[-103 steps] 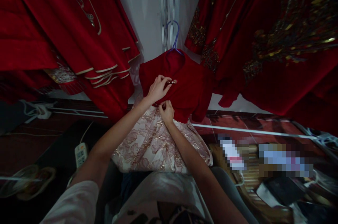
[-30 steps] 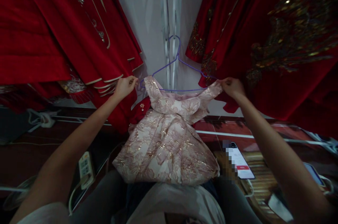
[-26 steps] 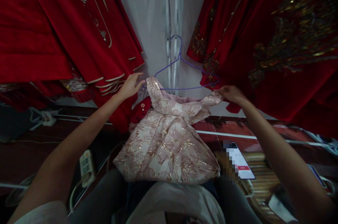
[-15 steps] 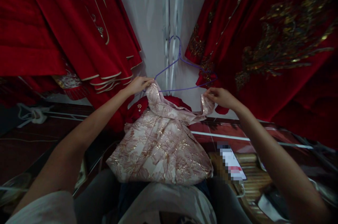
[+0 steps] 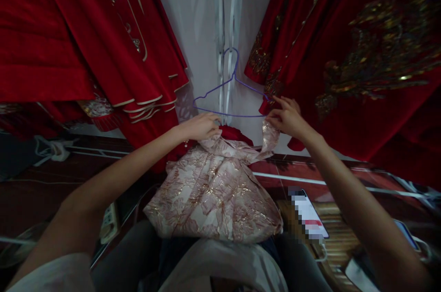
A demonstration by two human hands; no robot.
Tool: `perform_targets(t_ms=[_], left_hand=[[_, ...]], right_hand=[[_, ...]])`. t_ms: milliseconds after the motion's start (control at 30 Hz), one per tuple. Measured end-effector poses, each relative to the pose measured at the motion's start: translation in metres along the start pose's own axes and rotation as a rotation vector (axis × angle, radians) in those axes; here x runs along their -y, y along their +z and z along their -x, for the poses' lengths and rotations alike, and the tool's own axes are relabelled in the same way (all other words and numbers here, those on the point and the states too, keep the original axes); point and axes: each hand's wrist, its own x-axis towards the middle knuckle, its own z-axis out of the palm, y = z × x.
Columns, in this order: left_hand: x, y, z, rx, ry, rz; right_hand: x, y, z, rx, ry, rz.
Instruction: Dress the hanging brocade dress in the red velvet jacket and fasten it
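A pink brocade dress shot with gold thread drapes over the person's lap. A phone lies right of its hem, the screen blurred beyond reading. At the dress's top, the left hand has its grip clenched on one shoulder and the right hand pinches the other, just under a purple wire hanger. Red embroidered robes hang behind the dress.

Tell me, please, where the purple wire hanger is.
In the head view, the purple wire hanger hangs at centre against the pale wall, just above the pink brocade dress, with the right hand at its right end.
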Motion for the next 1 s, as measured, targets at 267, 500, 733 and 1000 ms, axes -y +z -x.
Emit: perform_targets(t_ms=[267, 500, 733, 1000], left_hand=[[0.021, 0.043, -0.048, -0.031, -0.038, 0.002], [0.025, 0.056, -0.032, -0.112, -0.042, 0.155], [0.019, 0.047, -0.029, -0.123, -0.042, 0.24], [0.021, 0.043, -0.028, -0.062, -0.01, 0.255]], right_hand=[[-0.062, -0.013, -0.004, -0.024, 0.119, 0.187], [-0.094, -0.019, 0.007, 0.045, 0.125, 0.307], [-0.084, -0.018, 0.007, -0.036, 0.104, 0.274], [-0.08, -0.025, 0.006, 0.004, 0.151, 0.304]])
